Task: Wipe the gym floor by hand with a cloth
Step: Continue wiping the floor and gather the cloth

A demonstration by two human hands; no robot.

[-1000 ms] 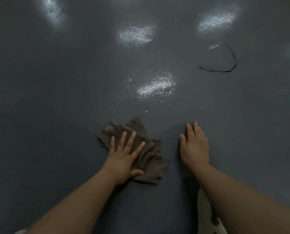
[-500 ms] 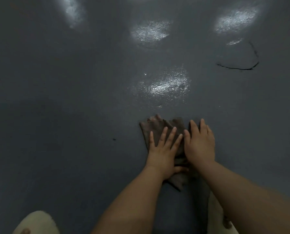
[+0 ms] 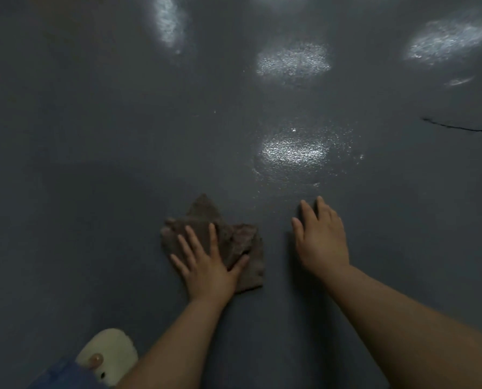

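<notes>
A crumpled brown cloth (image 3: 234, 237) lies flat on the dark grey gym floor (image 3: 94, 164), low in the middle of the view. My left hand (image 3: 209, 265) presses down on the cloth with its fingers spread; the palm covers the cloth's near part. My right hand (image 3: 321, 242) rests flat on the bare floor to the right of the cloth, a short gap away, fingers together and holding nothing.
A wet, shiny patch (image 3: 296, 150) reflects light just beyond the hands, with more light reflections farther off. A thin black curved mark (image 3: 458, 126) runs along the floor at the right edge. A fluffy white slipper (image 3: 108, 355) and blue fabric (image 3: 63, 374) show at the bottom left.
My left hand has slid the cloth leftwards, away from my right hand, which it touched half a second ago. The right hand stays planted on the floor.
</notes>
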